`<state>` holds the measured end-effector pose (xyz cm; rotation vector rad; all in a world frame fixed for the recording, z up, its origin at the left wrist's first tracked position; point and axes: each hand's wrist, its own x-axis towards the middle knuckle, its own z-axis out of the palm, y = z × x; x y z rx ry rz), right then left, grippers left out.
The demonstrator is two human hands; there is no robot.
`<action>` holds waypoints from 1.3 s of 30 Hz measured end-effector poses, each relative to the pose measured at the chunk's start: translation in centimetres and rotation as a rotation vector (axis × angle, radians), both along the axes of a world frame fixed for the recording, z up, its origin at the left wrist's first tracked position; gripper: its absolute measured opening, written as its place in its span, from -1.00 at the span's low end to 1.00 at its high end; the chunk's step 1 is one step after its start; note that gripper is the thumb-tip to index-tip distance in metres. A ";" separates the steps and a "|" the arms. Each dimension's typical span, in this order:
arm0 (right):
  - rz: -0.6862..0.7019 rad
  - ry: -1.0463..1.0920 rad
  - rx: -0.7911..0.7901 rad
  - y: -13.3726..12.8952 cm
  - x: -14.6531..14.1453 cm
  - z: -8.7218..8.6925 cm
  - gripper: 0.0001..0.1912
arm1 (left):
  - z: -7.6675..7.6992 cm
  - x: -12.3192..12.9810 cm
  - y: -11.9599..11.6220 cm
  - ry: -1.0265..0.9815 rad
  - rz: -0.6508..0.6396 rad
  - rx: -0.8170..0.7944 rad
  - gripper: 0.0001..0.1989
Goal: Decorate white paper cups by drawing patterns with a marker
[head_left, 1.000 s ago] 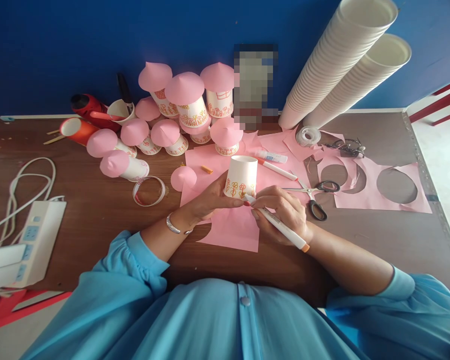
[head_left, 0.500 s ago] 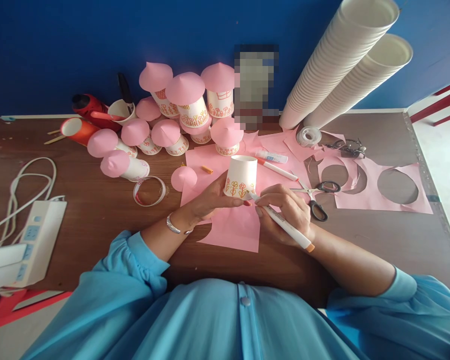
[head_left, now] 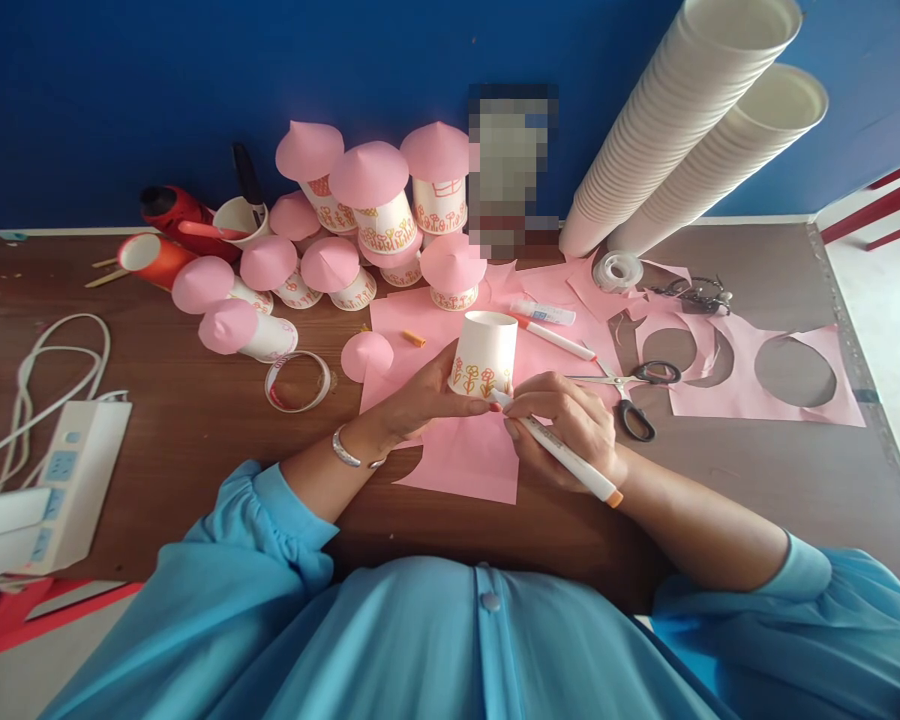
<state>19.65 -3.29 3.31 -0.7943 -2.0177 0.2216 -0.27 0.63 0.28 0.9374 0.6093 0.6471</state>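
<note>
A white paper cup [head_left: 486,345] with orange and yellow flowers drawn round its lower part is held by my left hand [head_left: 427,393], whose fingers wrap its left side and base. My right hand [head_left: 570,425] pinches a white marker with an orange end [head_left: 581,468]; its tip is at the lower right edge of the cup. Pink paper [head_left: 469,460] lies beneath. Just behind the cup are a glue stick [head_left: 544,313] and a second marker [head_left: 555,339]. A small orange cap [head_left: 413,339] rests on the paper to the left.
Decorated cups with pink cone tops [head_left: 369,177] cluster at the back left. Two tall cup stacks [head_left: 675,120] lean on the wall at the right. Scissors [head_left: 636,415], tape [head_left: 618,272] and cut pink paper [head_left: 727,400] lie right; a power strip [head_left: 79,490] is at the left.
The cup has turned slightly in my left hand, so its flowers have shifted. My right hand and the marker have moved a little to the left.
</note>
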 end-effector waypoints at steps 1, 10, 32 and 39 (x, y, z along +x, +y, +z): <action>0.001 -0.001 -0.002 0.0 0.0 0.0 -0.86 | 0.0 0.0 0.0 0.003 0.004 -0.002 -0.37; -0.006 -0.010 -0.011 0.0 0.0 -0.1 -0.86 | 0.5 0.3 0.0 0.031 0.027 -0.006 -0.36; 0.038 -0.006 -0.028 0.0 -0.2 -0.4 -0.81 | -0.1 -0.1 0.1 0.091 0.013 0.008 -0.28; 0.077 0.032 -0.013 -0.1 0.0 0.2 -0.83 | -0.3 0.0 0.0 0.065 0.012 0.030 -0.31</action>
